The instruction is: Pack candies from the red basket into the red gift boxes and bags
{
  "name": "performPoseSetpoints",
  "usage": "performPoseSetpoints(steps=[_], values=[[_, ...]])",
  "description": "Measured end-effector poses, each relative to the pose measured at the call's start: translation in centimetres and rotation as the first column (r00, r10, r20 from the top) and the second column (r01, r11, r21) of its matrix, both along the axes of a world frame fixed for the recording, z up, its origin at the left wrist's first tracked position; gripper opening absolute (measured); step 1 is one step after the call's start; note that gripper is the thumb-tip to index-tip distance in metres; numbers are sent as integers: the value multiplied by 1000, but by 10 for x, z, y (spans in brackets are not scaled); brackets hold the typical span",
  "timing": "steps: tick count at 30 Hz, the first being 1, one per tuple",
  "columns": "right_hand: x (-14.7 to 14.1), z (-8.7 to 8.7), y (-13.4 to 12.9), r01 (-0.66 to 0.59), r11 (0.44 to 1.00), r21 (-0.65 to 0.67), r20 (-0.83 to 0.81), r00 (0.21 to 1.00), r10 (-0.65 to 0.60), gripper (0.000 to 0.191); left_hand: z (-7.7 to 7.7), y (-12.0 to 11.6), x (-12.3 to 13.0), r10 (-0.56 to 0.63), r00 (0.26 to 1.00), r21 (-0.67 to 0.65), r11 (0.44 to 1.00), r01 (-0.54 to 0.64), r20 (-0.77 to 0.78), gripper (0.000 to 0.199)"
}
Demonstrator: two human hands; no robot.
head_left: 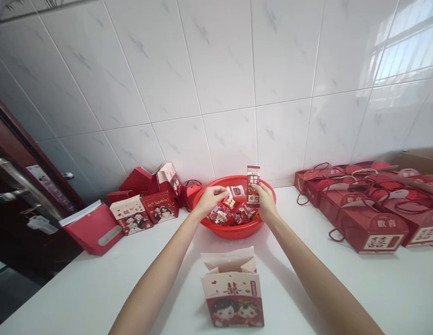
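My right hand (266,201) grips a tall red-and-cream snack packet (253,185) and holds it upright over the right side of a red plastic basket (233,231). My left hand (213,201) is closed in a pinch at the edge of a small white-and-red packet (236,191), above the basket's left side. Wrapped sweets (233,213) in red, gold and patterned wrappers lie inside the basket. Between my forearms stands a cream-and-red paper gift box (233,293) with its top flaps up, printed with two cartoon figures.
At the left stand several red and cream gift boxes (159,207) and a plain red box (92,229). Rows of red handled boxes (365,223) fill the right side of the white table (139,274). A tiled wall (226,93) rises behind; a dark door (14,204) is far left.
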State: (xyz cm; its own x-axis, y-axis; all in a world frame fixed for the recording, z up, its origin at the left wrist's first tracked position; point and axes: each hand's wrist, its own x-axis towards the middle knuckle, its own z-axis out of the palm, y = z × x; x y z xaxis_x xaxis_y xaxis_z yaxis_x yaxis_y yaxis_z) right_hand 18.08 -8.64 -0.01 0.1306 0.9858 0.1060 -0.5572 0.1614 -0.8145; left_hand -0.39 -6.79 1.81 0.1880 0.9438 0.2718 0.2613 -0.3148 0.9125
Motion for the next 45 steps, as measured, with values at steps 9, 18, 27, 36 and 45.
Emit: performPoseSetpoints(steps=[9,18,27,36,45], values=[[9,7,-5,-368,930,-11,-56,929,367,21,5,-23,7,-47,997,31,998,45,65,40],[26,25,-11,-145,987,65,167,977,132,20,8,-36,11,122,980,102,985,-139,155,40],[23,29,-23,-451,889,81,376,840,392,31,6,-38,27,115,975,239,958,-159,188,35],[23,30,-22,-333,931,148,261,921,288,36,4,-25,12,3,997,70,998,-9,83,41],[25,34,-20,-172,981,86,173,973,155,30,-14,-5,-13,-17,830,164,978,130,-557,45]])
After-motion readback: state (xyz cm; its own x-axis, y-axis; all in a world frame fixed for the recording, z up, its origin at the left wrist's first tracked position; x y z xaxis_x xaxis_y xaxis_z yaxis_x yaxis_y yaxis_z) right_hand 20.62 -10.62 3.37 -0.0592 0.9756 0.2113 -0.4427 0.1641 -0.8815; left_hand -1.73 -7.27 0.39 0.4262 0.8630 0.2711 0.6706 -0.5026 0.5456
